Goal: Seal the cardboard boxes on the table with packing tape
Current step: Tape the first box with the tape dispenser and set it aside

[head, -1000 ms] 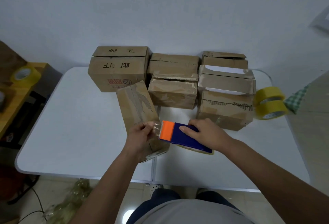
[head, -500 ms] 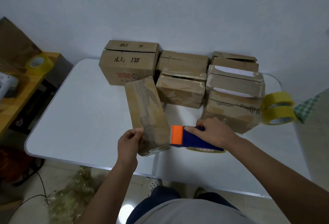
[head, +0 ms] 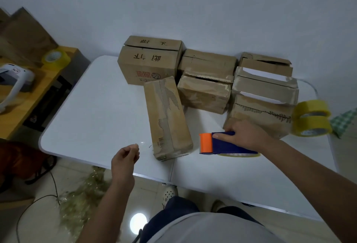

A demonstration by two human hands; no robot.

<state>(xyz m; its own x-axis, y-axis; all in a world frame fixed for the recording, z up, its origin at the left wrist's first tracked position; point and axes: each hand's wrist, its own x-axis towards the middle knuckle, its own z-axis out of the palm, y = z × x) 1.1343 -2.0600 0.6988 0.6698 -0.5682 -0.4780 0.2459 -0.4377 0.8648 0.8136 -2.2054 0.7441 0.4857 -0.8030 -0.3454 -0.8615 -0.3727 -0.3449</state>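
Off-table clutter, seen from the head view

At nine o'clock a wooden side table (head: 11,107) is seen, bearing a white device (head: 14,80); crumpled plastic film (head: 81,194) is strewn at seven o'clock.

The dispenser (head: 222,144) covers most of its tape roll (head: 239,155), the right hand (head: 245,136) hides part of a box (head: 258,115), and the white device (head: 13,82) is cut off at left.
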